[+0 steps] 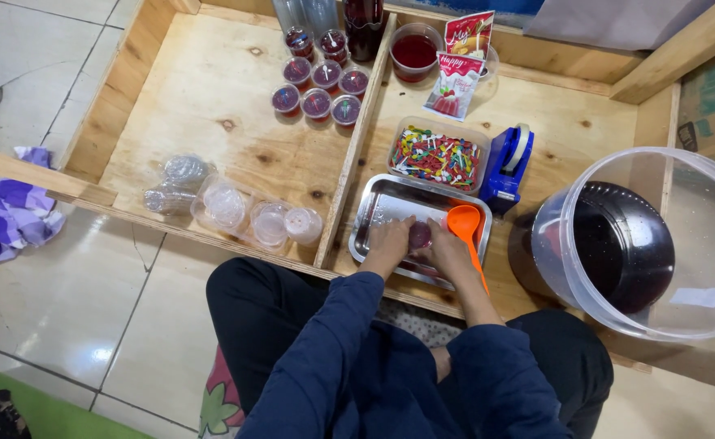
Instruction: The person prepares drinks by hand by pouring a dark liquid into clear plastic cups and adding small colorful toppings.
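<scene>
Left hand (387, 244): fingers curled on small round red-filled plastic cup (420, 236)
Right hand (448, 250): gripping the same cup
Place: near edge of steel tray (390, 197)

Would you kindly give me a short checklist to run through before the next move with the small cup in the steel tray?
1. Both hands on cup: left hand and right hand flank the small cup. Ok.
2. Cup inside the steel tray: ok.
3. Cup lid sealed: cannot tell, fingers cover the rim.
4. Orange scoop within reach, resting on the tray beside the right hand: ok.
5. Space beside the filled cups in the left compartment: ok.
6. Spills in tray: cannot tell.
</scene>
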